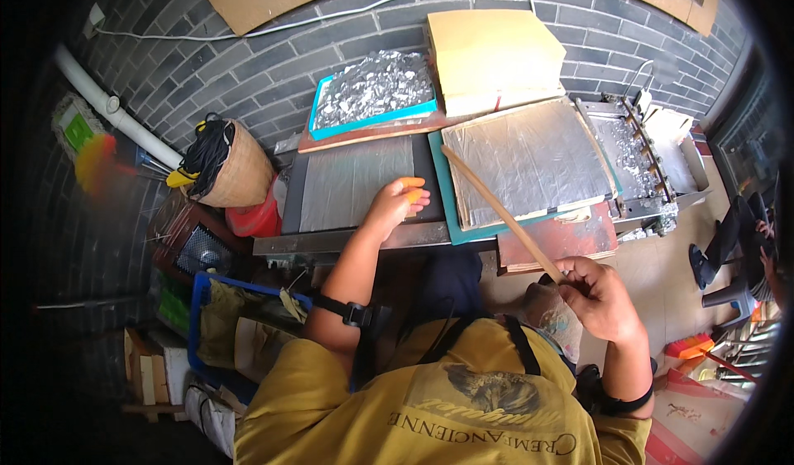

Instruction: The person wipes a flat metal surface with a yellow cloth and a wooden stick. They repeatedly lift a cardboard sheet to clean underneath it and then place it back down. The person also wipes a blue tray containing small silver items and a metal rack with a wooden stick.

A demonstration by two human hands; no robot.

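Note:
My right hand (pixel 597 298) is closed around the lower end of a long, thin wooden stick (pixel 506 218). The stick slants up to the left, its far tip over a stack of silvery foil sheets (pixel 529 163) on a green board (pixel 456 227). My left hand (pixel 402 203), with orange covers on two fingers, is held over the right side of a dark board (pixel 426 167). Its fingers are apart and nothing shows in them. To its left, a thin wrinkled silvery sheet (pixel 351 185) lies flat on that dark board.
Behind stand a blue tray (pixel 313 122) of silvery flakes and a thick yellow paper stack (pixel 496 51). At right is a metal tray (pixel 628 155) with scraps. A woven basket (pixel 240 163), red bucket (pixel 255 215) and blue crate (pixel 197 320) stand left. Another person's leg (pixel 724 233) shows far right.

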